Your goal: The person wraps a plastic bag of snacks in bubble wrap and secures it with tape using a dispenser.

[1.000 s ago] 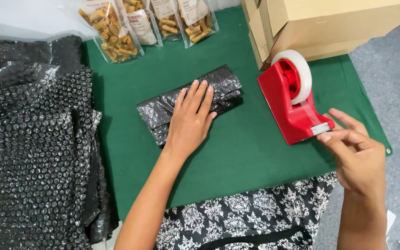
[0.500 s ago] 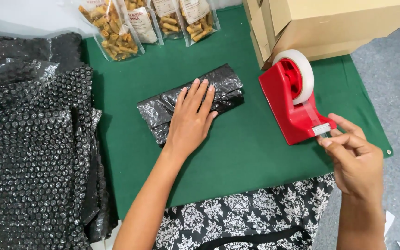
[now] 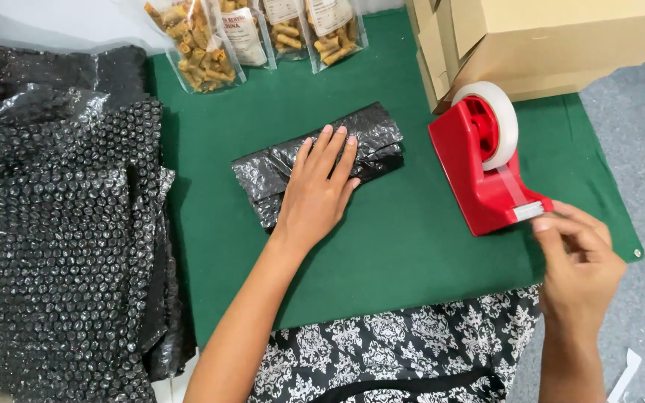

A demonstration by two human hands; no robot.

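The black bubble-wrapped parcel (image 3: 319, 157), its long axis lying left to right on the green mat (image 3: 412, 254), is pressed flat under the spread left hand (image 3: 321, 186), while tape at the red dispenser (image 3: 487, 164) to its right is pinched by the right hand (image 3: 576, 261).
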